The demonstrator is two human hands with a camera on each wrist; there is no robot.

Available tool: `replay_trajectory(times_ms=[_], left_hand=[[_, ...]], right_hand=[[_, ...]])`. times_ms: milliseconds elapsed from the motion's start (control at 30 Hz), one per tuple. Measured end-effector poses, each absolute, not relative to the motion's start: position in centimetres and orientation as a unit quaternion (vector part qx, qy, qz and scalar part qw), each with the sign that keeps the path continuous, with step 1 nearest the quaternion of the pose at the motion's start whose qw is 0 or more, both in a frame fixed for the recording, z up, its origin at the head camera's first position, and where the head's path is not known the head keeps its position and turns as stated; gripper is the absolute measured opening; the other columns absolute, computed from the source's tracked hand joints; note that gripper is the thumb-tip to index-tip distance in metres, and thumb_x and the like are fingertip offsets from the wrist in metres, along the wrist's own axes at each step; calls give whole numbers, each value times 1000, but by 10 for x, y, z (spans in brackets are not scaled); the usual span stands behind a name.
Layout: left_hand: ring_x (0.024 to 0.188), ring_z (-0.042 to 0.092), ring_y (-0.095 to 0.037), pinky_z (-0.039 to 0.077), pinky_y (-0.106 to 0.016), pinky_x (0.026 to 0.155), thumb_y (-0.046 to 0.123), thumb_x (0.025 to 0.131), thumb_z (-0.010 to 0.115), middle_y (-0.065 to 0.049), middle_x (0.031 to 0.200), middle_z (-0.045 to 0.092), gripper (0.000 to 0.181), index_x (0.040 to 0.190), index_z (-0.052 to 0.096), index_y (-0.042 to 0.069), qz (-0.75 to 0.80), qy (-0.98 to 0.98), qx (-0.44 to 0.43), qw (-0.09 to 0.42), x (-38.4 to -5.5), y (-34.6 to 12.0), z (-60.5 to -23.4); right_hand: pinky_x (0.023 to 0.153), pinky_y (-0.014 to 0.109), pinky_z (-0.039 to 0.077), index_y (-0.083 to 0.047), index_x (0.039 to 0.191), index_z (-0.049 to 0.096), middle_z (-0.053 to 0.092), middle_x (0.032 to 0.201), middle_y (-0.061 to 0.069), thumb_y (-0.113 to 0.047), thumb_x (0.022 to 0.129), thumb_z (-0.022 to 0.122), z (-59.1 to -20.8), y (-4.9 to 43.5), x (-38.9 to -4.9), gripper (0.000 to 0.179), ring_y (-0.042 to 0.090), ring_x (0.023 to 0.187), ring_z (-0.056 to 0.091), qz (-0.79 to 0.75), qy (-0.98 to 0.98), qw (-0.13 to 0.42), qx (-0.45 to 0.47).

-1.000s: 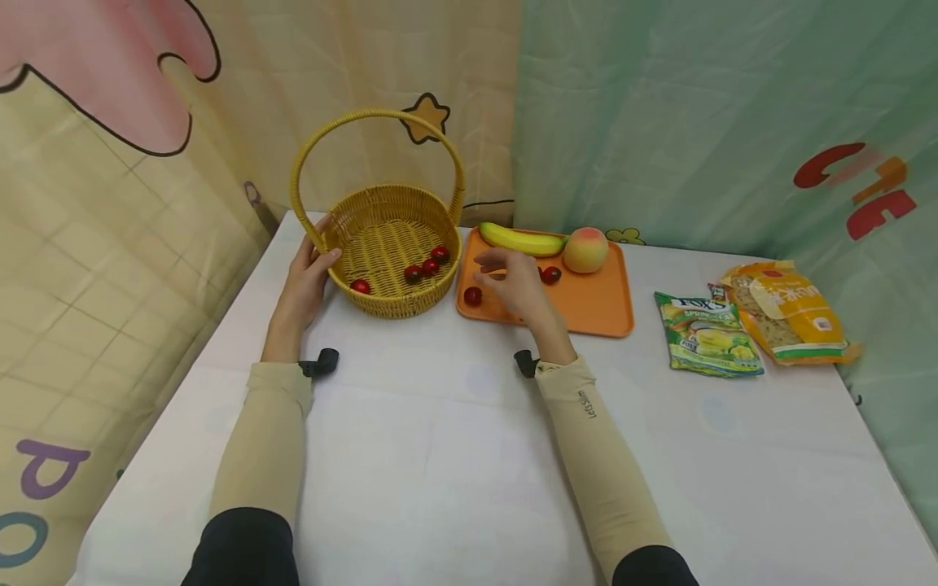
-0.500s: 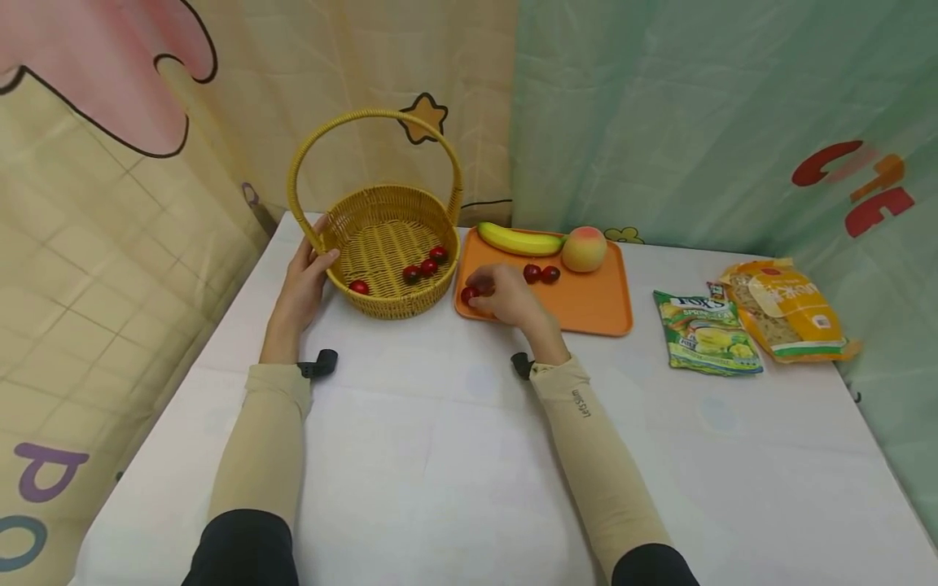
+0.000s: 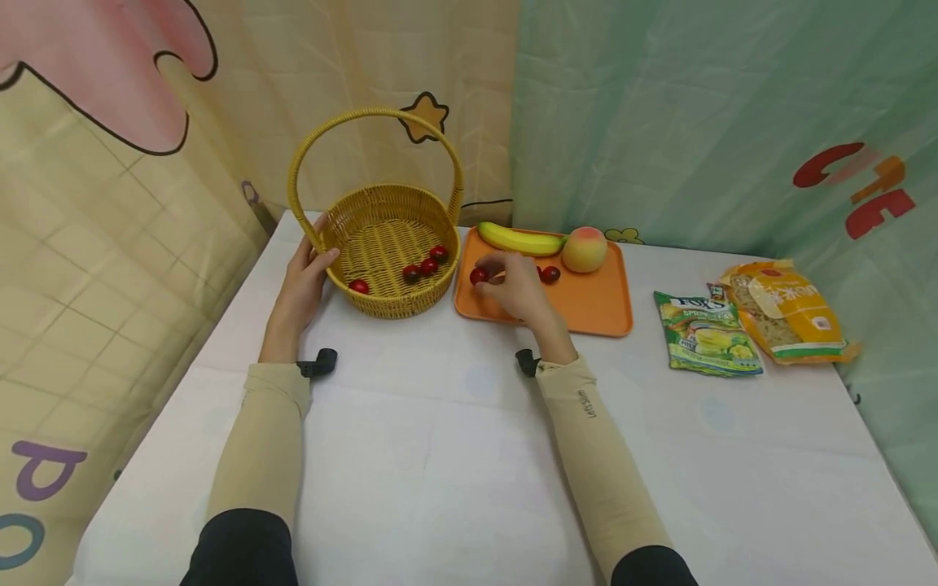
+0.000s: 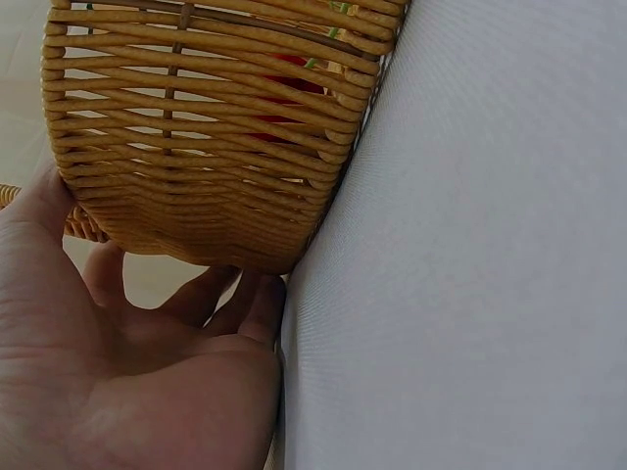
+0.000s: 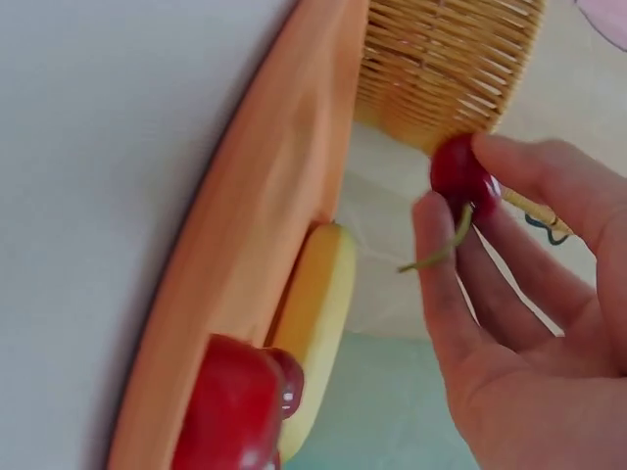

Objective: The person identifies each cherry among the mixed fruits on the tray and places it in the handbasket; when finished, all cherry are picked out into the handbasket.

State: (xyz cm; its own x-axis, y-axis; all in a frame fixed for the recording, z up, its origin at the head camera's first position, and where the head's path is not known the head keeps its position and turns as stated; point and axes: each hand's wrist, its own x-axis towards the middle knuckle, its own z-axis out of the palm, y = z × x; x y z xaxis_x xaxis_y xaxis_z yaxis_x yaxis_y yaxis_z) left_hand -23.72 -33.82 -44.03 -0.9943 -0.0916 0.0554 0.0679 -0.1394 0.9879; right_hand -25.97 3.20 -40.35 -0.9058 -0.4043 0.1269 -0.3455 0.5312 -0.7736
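A dark red cherry (image 5: pixel 462 174) with a green stem is pinched between the thumb and fingertips of my right hand (image 3: pixel 516 286), lifted off the orange tray (image 3: pixel 601 305). My left hand (image 3: pixel 302 281) holds the left side of a yellow wicker basket (image 3: pixel 393 305), its thumb at the rim by the foot of the handle. Several cherries (image 3: pixel 428 267) lie inside the basket. On the tray are more cherries (image 3: pixel 551 275), partly hidden by my right hand, with a banana (image 3: pixel 520 240) and a peach (image 3: pixel 585 250) along the back edge.
Right of the tray, a green FOX'S packet (image 3: pixel 709 338) lies beside an orange and yellow bag (image 3: pixel 791 313). The white table (image 3: pixel 432 456) backs onto printed curtains (image 3: pixel 659 122). The basket's tall handle (image 3: pixel 374 114) arches above it.
My right hand reached down to the cherry at the tray's left end, pinched it and raised it. My left hand and the basket stay in place.
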Motion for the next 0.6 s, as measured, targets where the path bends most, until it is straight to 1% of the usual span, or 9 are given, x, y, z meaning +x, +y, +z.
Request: replay_trajectory(times_ms=[100, 233, 433, 600], left_hand=[[161, 23, -24, 15, -36, 132, 12, 109, 55, -5, 176, 20, 66, 167, 32, 33, -755, -653, 10, 53, -237, -338, -440], [161, 23, -24, 17, -35, 132, 10, 109, 54, -4, 176, 20, 66, 166, 32, 33, -757, -651, 13, 55, -238, -339, -441], [162, 21, -24, 16, -35, 132, 9, 109, 54, -4, 177, 18, 67, 167, 32, 33, -760, -648, 11, 56, -239, -340, -442], [162, 21, -21, 15, -35, 132, 9, 109, 54, -2, 177, 19, 66, 166, 33, 33, -761, -647, 12, 55, -239, -338, -441]], right_hand=[[96, 40, 60, -2, 125, 73, 75, 119, 14, -6, 94, 78, -399, 33, -260, 32, 27, 110, 69, -462, 864, -9, -200], [94, 38, 62, -2, 127, 72, 75, 117, 14, -7, 94, 79, -395, 23, -256, 34, 26, 111, 69, -495, 845, -52, -197], [91, 43, 63, 1, 127, 71, 75, 118, 16, -5, 94, 79, -390, 3, -245, 35, 28, 110, 71, -528, 808, -95, -242], [90, 45, 63, 1, 127, 71, 75, 118, 15, -7, 94, 79, -381, -7, -234, 35, 27, 110, 71, -519, 797, -124, -283]])
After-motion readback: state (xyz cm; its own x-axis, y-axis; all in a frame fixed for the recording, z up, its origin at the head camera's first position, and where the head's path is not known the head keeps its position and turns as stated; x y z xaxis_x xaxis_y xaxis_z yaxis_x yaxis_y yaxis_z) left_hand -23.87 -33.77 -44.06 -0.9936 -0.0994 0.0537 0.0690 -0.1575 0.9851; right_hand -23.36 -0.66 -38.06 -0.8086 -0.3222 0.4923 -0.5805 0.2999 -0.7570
